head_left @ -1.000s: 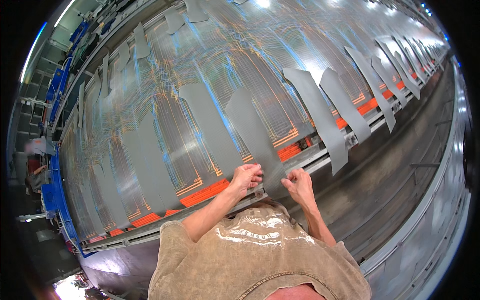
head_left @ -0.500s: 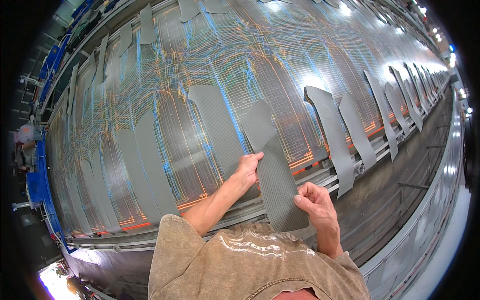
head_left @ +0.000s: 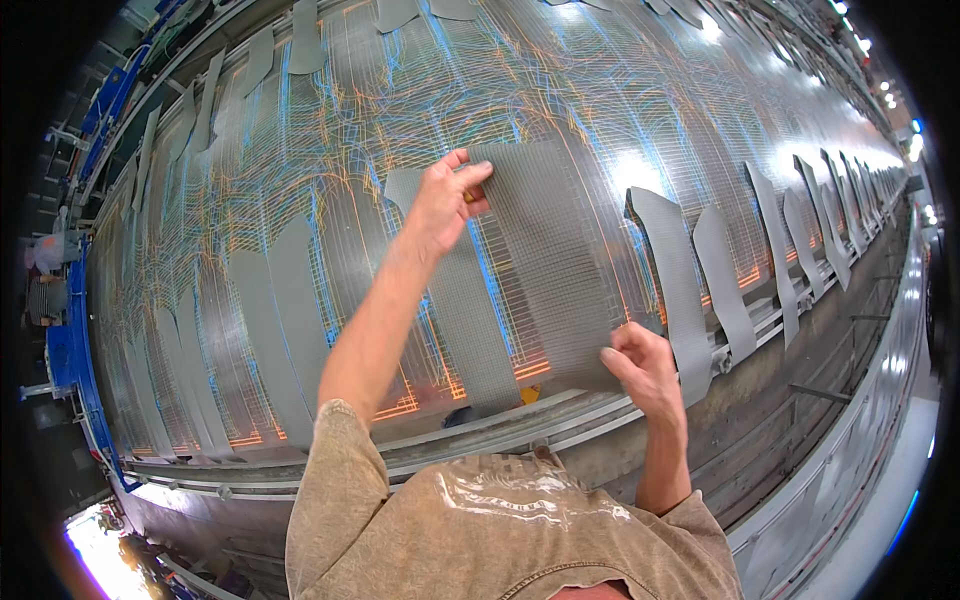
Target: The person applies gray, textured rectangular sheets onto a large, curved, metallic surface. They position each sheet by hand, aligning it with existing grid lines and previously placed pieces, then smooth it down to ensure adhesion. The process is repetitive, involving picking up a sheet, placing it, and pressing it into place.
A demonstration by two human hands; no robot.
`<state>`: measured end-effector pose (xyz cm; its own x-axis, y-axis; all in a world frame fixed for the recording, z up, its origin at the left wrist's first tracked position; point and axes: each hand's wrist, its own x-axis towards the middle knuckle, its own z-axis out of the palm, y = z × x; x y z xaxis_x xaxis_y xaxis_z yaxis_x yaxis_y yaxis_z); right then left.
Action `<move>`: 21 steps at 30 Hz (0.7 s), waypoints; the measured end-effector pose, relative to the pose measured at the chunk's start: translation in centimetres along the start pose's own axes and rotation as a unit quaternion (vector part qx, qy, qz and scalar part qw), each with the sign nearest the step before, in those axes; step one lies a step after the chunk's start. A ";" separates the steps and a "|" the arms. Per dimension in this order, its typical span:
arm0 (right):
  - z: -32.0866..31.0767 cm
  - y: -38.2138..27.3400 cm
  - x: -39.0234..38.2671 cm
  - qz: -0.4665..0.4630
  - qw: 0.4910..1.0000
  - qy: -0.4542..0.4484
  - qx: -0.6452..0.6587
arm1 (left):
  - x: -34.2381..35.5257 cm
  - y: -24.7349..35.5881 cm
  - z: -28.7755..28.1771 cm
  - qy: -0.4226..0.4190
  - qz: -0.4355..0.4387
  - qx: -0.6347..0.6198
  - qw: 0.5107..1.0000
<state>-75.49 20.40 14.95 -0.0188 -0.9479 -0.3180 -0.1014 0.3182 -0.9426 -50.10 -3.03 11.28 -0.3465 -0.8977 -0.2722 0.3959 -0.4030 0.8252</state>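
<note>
Between my hands is a flexible grey sheet [head_left: 550, 260] with a fine grid pattern, slightly blurred by motion. My left hand [head_left: 445, 205] pinches its far left corner between thumb and fingers. At its near right corner, my right hand [head_left: 645, 375] is closed with the thumb against the curled fingers, gripping the edge. The sheet stretches over a broad dark surface [head_left: 390, 290] covered in blue, orange and green lines. Left of it, partly behind my left hand, lies another grey gridded strip [head_left: 465, 330].
More grey strips [head_left: 670, 270] line the near edge on the right, some overhanging a metal rail [head_left: 590, 425]. A pair of strips [head_left: 280, 320] lies to the left. Blue framework [head_left: 75, 350] stands at the left end. A white-topped barrier [head_left: 850, 440] runs along the right.
My left hand has moved up and away, carrying the sheet's far end outward. The sheet's folded part has opened out. My right hand has risen slightly, still at its near right corner.
</note>
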 end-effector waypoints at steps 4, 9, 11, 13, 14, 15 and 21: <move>2.6 7.0 1.7 0.064 0.992 -0.029 0.107 | 5.0 -0.4 -4.7 0.073 -0.084 0.109 0.988; 3.0 9.0 1.0 0.125 0.990 -0.058 0.042 | 7.6 -1.6 -5.8 0.097 -0.125 0.291 0.944; 2.9 9.8 1.2 0.117 0.991 -0.047 0.033 | 8.7 -1.7 -6.5 0.102 -0.112 0.336 0.930; 3.3 9.9 1.6 0.102 0.993 -0.022 0.048 | 9.7 -1.1 -7.0 0.062 -0.133 0.386 0.911; 3.3 10.0 1.6 0.116 0.991 -0.016 0.062 | 10.0 -0.8 -7.0 0.041 -0.143 0.410 0.900; 3.4 10.2 1.6 0.129 0.989 -0.010 0.075 | 10.3 -0.6 -6.9 0.052 -0.157 0.449 0.878; 4.4 9.5 0.9 0.190 0.978 0.016 0.080 | 10.7 -0.5 -7.6 -0.046 -0.159 0.502 0.849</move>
<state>-72.09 22.59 5.28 -0.0560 -0.7604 -0.6471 0.0760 0.6429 -0.7621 -47.55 -13.78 4.19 -0.3837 -0.7348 -0.5593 -0.6392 -0.2258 0.7351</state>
